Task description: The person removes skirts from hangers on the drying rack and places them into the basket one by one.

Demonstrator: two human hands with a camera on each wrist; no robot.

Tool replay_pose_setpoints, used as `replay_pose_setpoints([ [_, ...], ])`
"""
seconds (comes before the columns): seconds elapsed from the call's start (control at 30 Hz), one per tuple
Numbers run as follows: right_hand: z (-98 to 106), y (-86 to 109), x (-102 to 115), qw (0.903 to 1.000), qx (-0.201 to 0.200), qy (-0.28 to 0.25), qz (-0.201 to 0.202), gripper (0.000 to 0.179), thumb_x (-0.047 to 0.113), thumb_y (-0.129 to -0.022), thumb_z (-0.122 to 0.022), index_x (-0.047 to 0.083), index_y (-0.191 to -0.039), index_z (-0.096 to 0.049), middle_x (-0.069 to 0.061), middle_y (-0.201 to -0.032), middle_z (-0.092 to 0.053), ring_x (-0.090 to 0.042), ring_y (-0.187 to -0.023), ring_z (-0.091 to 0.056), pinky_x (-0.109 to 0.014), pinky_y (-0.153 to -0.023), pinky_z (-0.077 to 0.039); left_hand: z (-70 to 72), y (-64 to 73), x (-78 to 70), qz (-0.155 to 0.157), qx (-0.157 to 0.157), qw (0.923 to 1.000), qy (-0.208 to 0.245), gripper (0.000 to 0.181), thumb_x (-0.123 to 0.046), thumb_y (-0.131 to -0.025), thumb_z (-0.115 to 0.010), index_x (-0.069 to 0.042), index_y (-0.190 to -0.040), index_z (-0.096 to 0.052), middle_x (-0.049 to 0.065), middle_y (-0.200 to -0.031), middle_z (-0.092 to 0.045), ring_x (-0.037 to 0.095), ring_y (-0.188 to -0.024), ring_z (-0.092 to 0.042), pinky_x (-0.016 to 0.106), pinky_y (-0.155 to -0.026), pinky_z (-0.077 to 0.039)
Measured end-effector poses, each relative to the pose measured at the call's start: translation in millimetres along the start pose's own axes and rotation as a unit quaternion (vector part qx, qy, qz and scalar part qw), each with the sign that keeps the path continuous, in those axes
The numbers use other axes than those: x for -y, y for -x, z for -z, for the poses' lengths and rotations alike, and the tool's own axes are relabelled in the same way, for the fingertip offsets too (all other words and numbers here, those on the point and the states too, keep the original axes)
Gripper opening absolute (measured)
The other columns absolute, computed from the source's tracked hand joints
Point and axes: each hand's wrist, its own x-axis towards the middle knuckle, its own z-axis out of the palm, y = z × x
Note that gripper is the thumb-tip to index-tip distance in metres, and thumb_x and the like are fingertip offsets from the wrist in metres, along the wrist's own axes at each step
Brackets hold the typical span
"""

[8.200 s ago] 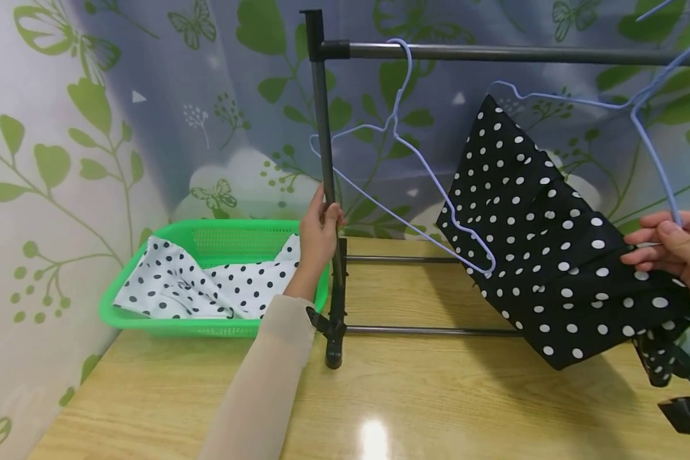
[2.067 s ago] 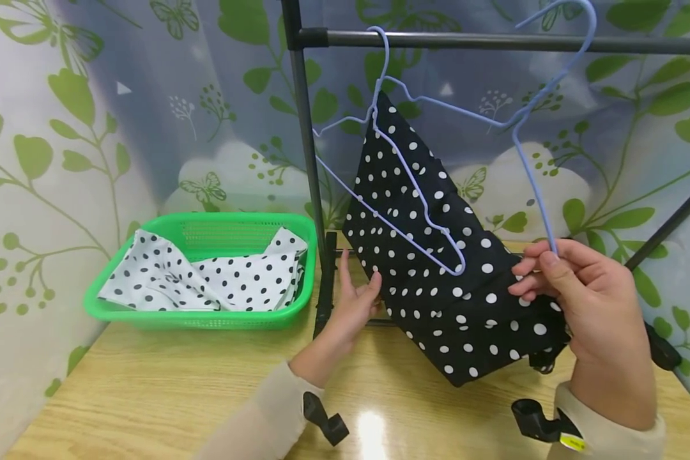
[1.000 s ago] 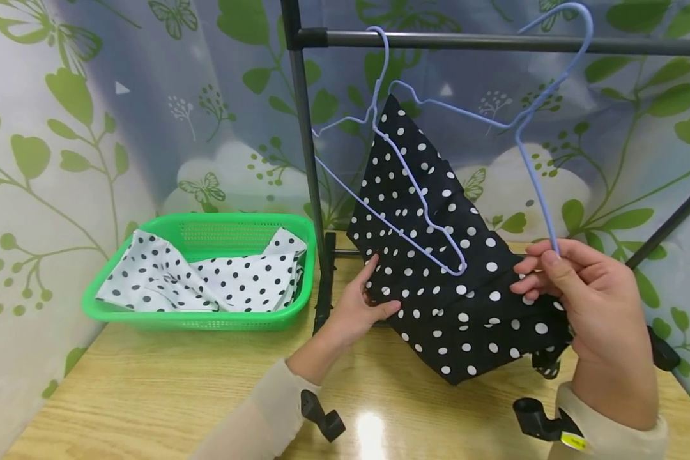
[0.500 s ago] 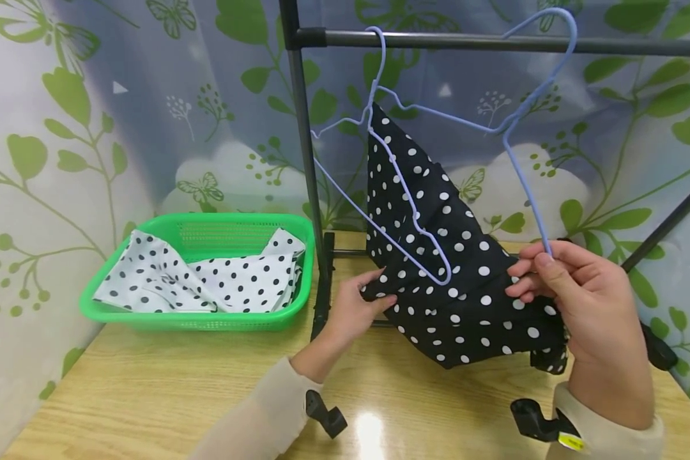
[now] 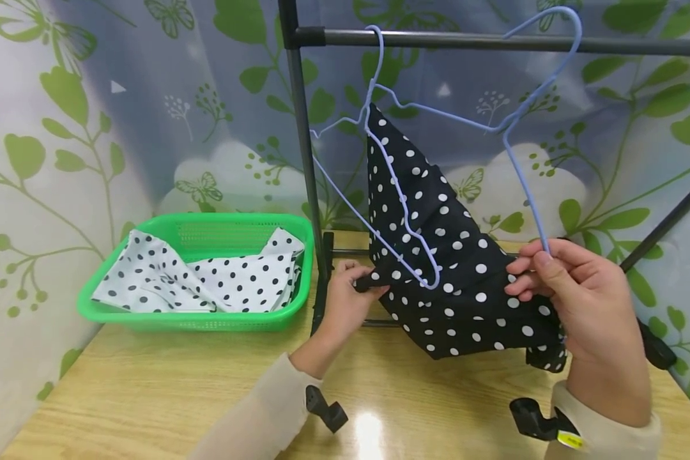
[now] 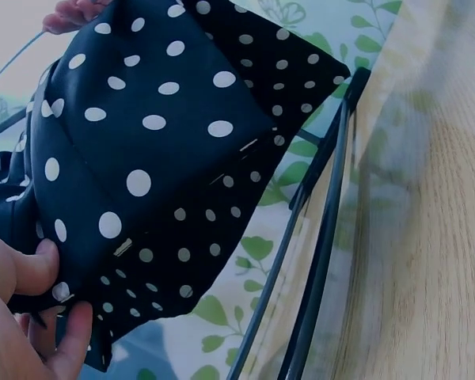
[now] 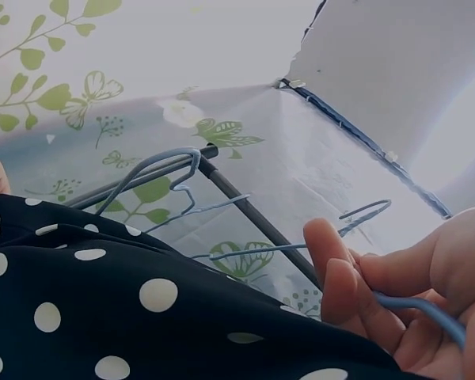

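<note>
My left hand pinches the left edge of a black cloth with white polka dots; in the left wrist view, thumb and fingers close on a gathered fold. My right hand holds the right arm of a light blue wire hanger between thumb and fingers. The cloth's peak sits at that hanger's left shoulder, and its right part hangs beneath my right hand. The hanger's hook overlaps the rack's top bar in the head view. A second blue hanger, bare, hangs from the bar in front of the cloth.
A dark metal rack stands on the wooden table. Left of it, a green basket holds a white cloth with black dots. A leaf-patterned curtain closes off the back.
My left hand has left the rack's post, taken the cloth's left edge and bunched it inward. My right hand has carried the hanger and black cloth leftward, behind the bare hanger.
</note>
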Motion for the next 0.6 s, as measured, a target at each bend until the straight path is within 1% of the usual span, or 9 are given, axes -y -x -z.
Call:
replay_pose_setpoints([
  [0.1, -0.3, -1.7, -0.1, 1.0, -0.003, -0.003, 0.0, 0.023, -0.012, -0.098, -0.039, -0.017, -0.105, -0.06, -0.019, -0.086, -0.07, -0.023, -0.067, -0.07, -0.025, -0.057, -0.053, 1.8, -2.9, -0.3, 0.0, 0.004, 0.9999, 0.014, 0.016, 0.005, -0.074, -0.08, 0.007, -0.088, -0.072, 0.015, -0.104, -0.06, 0.03, -0.103, -0.056, 0.039, -0.094, -0.047],
  [0.17, -0.4, -2.5, -0.4, 1.0, -0.004, -0.006, -0.002, 0.023, -0.012, -0.098, -0.039, -0.016, -0.104, -0.06, -0.019, -0.086, -0.07, -0.023, -0.067, -0.07, -0.025, -0.057, -0.053, 3.0, -4.2, 0.2, 0.0, 0.008, 0.9997, 0.025, 0.017, 0.004, -0.075, -0.079, 0.007, -0.091, -0.072, 0.016, -0.107, -0.066, 0.031, -0.105, -0.06, 0.04, -0.094, -0.049],
  [0.23, -0.2, -2.7, -0.7, 1.0, -0.005, -0.007, -0.002, 0.023, -0.012, -0.099, -0.039, -0.016, -0.104, -0.06, -0.019, -0.086, -0.07, -0.022, -0.066, -0.07, -0.025, -0.057, -0.053, 4.1, -4.8, 1.2, 0.001, 0.013, 0.9993, 0.034, 0.018, 0.003, -0.076, -0.078, 0.006, -0.093, -0.073, 0.017, -0.104, -0.07, 0.03, -0.102, -0.064, 0.039, -0.09, -0.051],
  [0.3, 0.2, -2.3, -1.2, 0.9999, -0.003, -0.012, -0.004, 0.023, -0.011, -0.099, -0.039, -0.016, -0.104, -0.06, -0.019, -0.086, -0.07, -0.022, -0.067, -0.07, -0.025, -0.057, -0.053, 5.3, -5.0, 2.9, 0.008, 0.01, 0.9991, 0.04, 0.018, 0.002, -0.077, -0.078, 0.004, -0.094, -0.073, 0.016, -0.098, -0.072, 0.028, -0.096, -0.066, 0.036, -0.085, -0.052],
  [0.43, 1.1, -1.8, -2.9, 0.9996, 0.003, -0.028, 0.0, 0.024, -0.012, -0.099, -0.037, -0.017, -0.104, -0.06, -0.019, -0.086, -0.07, -0.023, -0.067, -0.069, -0.025, -0.058, -0.053, 8.5, -6.5, 4.8, 0.022, 0.009, 0.9985, 0.05, 0.017, 0.002, -0.076, -0.079, 0.004, -0.092, -0.074, 0.016, -0.092, -0.073, 0.022, -0.087, -0.066, 0.033, -0.078, -0.052],
  [0.53, 2.6, -2.0, -3.2, 0.9992, 0.008, -0.039, 0.003, 0.025, -0.013, -0.099, -0.036, -0.017, -0.105, -0.06, -0.02, -0.086, -0.07, -0.023, -0.067, -0.069, -0.026, -0.058, -0.053, 10.6, -8.2, 5.5, 0.032, 0.013, 0.998, 0.053, 0.015, 0.002, -0.077, -0.078, 0.003, -0.091, -0.074, 0.015, -0.089, -0.073, 0.019, -0.083, -0.066, 0.032, -0.076, -0.052],
  [0.6, 5.2, -2.1, -1.9, 0.999, 0.009, -0.044, 0.002, 0.025, -0.014, -0.099, -0.036, -0.017, -0.105, -0.06, -0.02, -0.086, -0.069, -0.024, -0.066, -0.069, -0.026, -0.059, -0.053, 10.2, -8.5, 5.0, 0.04, 0.017, 0.9976, 0.055, 0.017, 0.001, -0.077, -0.078, 0.002, -0.094, -0.074, 0.014, -0.092, -0.073, 0.02, -0.086, -0.067, 0.033, -0.078, -0.053],
])
